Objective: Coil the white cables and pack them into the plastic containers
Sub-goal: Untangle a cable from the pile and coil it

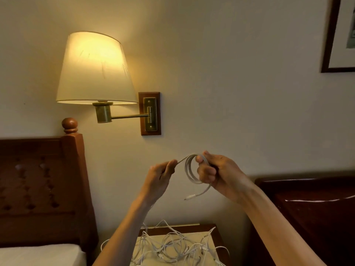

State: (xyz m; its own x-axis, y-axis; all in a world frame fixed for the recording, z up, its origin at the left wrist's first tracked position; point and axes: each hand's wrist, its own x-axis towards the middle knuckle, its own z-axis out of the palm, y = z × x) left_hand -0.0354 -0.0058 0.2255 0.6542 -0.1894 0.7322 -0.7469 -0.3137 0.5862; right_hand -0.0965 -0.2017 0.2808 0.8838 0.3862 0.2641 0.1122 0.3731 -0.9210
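Above the surface (215, 227) with tangled cables (172, 246), the right hand (215, 173) pinches the coil (190, 169) so it keeps shape, while the left hand (163, 175) pinches the feeding strand.

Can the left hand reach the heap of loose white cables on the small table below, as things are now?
Probably yes, but not freely. The heap of white cables lies right under the left hand, nothing between them. But this hand pinches the cable that the right hand holds coiled, so it must let go first.
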